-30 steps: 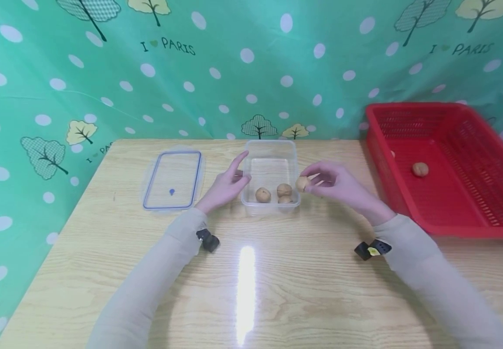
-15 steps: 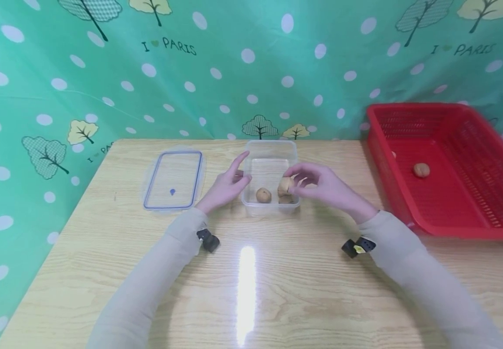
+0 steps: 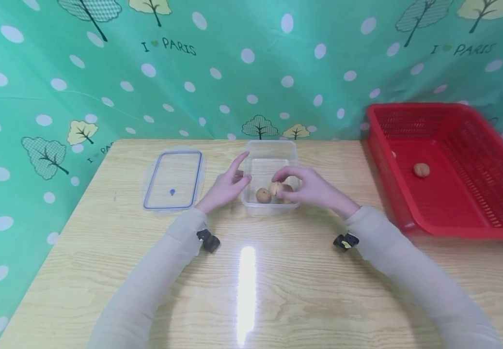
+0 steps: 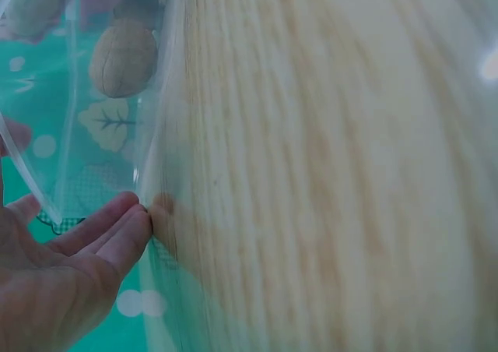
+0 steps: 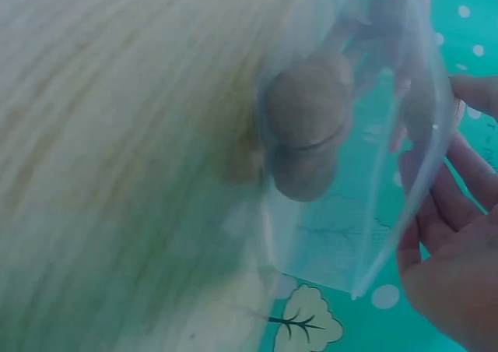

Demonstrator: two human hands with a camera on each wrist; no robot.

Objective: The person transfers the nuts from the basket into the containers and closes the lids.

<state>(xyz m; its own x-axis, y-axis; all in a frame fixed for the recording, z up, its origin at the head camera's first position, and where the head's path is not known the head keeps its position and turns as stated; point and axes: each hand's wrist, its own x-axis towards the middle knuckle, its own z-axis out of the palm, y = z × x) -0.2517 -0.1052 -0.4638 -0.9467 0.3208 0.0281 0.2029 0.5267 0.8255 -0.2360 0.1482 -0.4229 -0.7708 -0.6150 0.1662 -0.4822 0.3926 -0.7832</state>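
Observation:
A clear plastic food container stands on the table with several walnuts in its near part, among them a walnut at the left. My right hand reaches over the container's right rim and pinches a pale walnut between thumb and fingers. Another walnut shows partly behind those fingers. At the container's left side my left hand rests with its fingers extended. In the left wrist view its fingertips touch the outer wall. Two walnuts appear through the container wall in the right wrist view.
A clear lid with a blue seal lies flat at the left. On the right stands a large red basket, holding a walnut and another partly hidden by its left wall. A green patterned cloth hangs behind the table.
My right hand has moved left from beside the container to inside it, carrying the walnut. The left hand and the lid have stayed where they were.

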